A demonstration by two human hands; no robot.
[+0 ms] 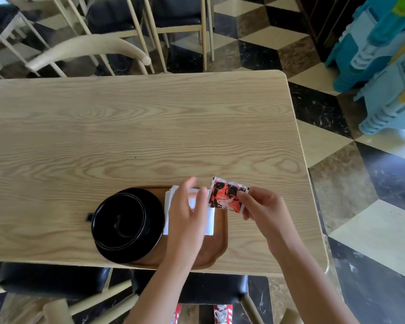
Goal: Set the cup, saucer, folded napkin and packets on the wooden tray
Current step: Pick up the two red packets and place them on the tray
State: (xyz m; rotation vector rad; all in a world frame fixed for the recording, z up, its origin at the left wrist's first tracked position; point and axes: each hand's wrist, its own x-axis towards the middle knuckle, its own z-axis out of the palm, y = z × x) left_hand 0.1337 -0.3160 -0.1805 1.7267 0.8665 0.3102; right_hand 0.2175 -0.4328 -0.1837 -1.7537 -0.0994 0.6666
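A black cup (119, 220) stands on a black saucer (150, 244) at the left end of the brown wooden tray (218, 246). A folded white napkin (209, 220) lies on the tray to the right of the saucer. My left hand (187, 216) hovers over the napkin with fingers spread and straight, covering much of it. My right hand (260, 209) pinches red, black and white packets (226, 195) at their right edge and holds them just above the tray's far right corner, beside the left fingertips.
The tray sits at the near edge of a light wooden table (150, 127). Pale wooden chairs (89, 50) stand beyond the far edge, dark seats below the near edge. Chequered floor and blue plastic stools (381, 66) lie to the right.
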